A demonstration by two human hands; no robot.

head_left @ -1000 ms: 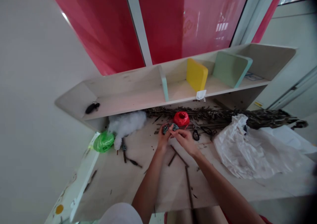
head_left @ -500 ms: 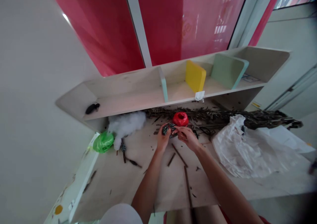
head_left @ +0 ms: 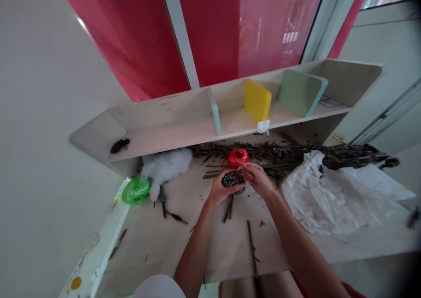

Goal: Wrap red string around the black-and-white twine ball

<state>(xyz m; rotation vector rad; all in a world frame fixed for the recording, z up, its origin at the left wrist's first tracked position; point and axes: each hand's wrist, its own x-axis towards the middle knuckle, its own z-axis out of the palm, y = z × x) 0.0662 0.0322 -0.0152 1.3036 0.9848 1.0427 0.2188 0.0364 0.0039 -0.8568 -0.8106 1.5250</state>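
Note:
My left hand point(head_left: 219, 187) cups a small ball of dark green-and-white twine point(head_left: 233, 180) from below, fingers curled round it. My right hand point(head_left: 259, 179) comes in from the right and pinches at the top of the same ball. Both hands hover just above the pale wooden table point(head_left: 164, 241). A red ball of plastic string point(head_left: 238, 157) sits just behind them. Short brown sticks point(head_left: 228, 208) lie on the table under my hands.
A long bundle of dark twigs point(head_left: 296, 152) runs along the back under the shelf point(head_left: 171, 133). Scissors lie partly hidden behind my right hand. White stuffing point(head_left: 167, 166) and a green string ball point(head_left: 135, 190) sit left; crumpled white plastic point(head_left: 332, 197) lies right.
Both hands have drawn slightly right and toward me with the twine ball. The right hand has closed in over the ball, and the ball has turned in the left hand.

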